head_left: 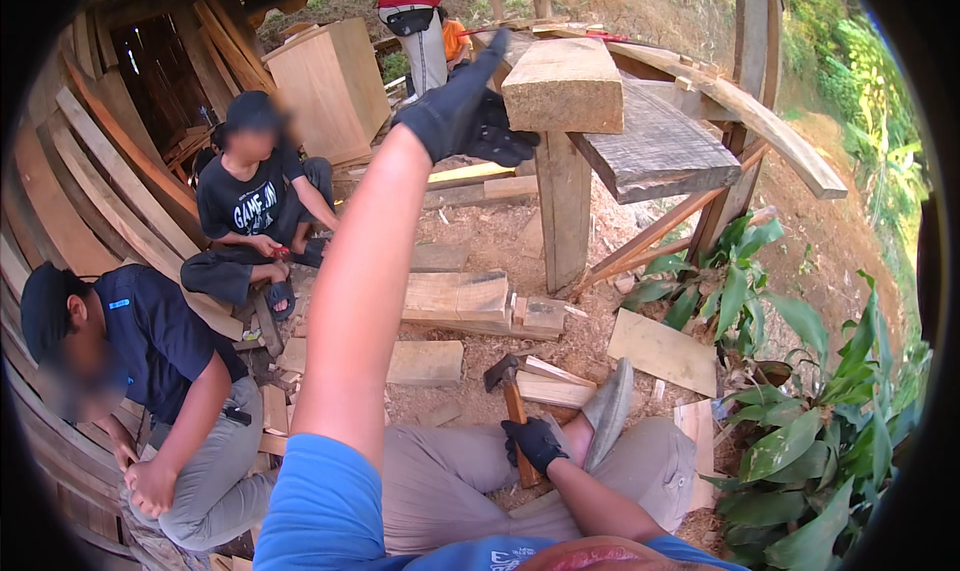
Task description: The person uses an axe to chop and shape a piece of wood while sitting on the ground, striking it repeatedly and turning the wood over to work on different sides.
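Black-gloved, the left hand (pixel 460 121) is raised at arm's length beside the near end of a thick, pale, square-sawn timber (pixel 562 93), which is set above a grey, weathered plank (pixel 660 161). Its fingers are spread, one stretched upward and others partly bent, and nothing is seen to be held; whether the timber's left side is being touched cannot be told. By the right hand (pixel 535 443), also black-gloved, a hammer with an orange-brown wooden handle and a dark metal head (pixel 514 403) is gripped low down, its fingers closed around the handle. The head is pointed away from the body, near pale wooden offcuts (pixel 555 389) and a grey sandal (pixel 608 416).

A reach or gesture toward the timber is judged to be in hand, with the hammer held idle. Should the timber be taken hold of, the left fingers would need to be closed firmly about its edge; should a blow be meant, the hammer would first need to be lifted clear of the sandalled foot.
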A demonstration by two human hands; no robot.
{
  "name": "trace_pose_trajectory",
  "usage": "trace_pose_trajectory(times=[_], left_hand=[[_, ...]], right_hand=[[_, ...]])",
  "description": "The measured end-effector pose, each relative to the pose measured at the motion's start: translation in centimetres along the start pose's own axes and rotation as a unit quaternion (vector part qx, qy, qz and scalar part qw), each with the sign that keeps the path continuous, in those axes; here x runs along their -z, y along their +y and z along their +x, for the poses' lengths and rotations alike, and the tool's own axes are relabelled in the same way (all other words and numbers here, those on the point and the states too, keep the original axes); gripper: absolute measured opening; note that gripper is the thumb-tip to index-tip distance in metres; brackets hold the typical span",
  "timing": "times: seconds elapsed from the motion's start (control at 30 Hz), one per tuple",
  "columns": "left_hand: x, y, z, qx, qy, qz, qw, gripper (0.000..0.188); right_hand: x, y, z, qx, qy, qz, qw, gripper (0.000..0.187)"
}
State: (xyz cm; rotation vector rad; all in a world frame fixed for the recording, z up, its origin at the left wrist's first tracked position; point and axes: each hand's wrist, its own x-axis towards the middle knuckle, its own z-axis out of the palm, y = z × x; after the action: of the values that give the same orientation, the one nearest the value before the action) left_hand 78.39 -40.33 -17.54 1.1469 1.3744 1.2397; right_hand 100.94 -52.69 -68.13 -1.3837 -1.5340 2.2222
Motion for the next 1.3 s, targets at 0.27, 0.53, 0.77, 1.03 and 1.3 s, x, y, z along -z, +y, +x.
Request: trace_pose_trajectory(times=[0.27,0.53,0.77,1.03,1.3], left_hand=[[-1.8,-5.7,-2.0,-0.109,-0.007,-0.23,0.967,0.06],[5.6,-29.0,-13.5,-0.193,0.223,-0.227,0.928,0.054],[9.4,-43.8,-16.6,0.005,0.439,-0.034,0.898,0.072],[10.0,-48.4,-17.5,-0.059,0.533,0.127,0.835,0.077],[10.7,-51.3,-15.8,-0.088,0.529,-0.012,0.844,0.092]], right_hand=[[-0.1,0.2,-0.7,0.013,-0.013,0.009,1.0,0.033],[-0.4,1.6,0.3,0.036,0.003,0.04,0.999,0.027],[-0.5,1.3,1.0,0.008,0.0,0.071,0.997,0.026],[-0.4,1.2,0.4,-0.03,0.005,0.102,0.994,0.023],[-1.1,0.2,1.0,-0.028,0.002,0.092,0.995,0.024]])
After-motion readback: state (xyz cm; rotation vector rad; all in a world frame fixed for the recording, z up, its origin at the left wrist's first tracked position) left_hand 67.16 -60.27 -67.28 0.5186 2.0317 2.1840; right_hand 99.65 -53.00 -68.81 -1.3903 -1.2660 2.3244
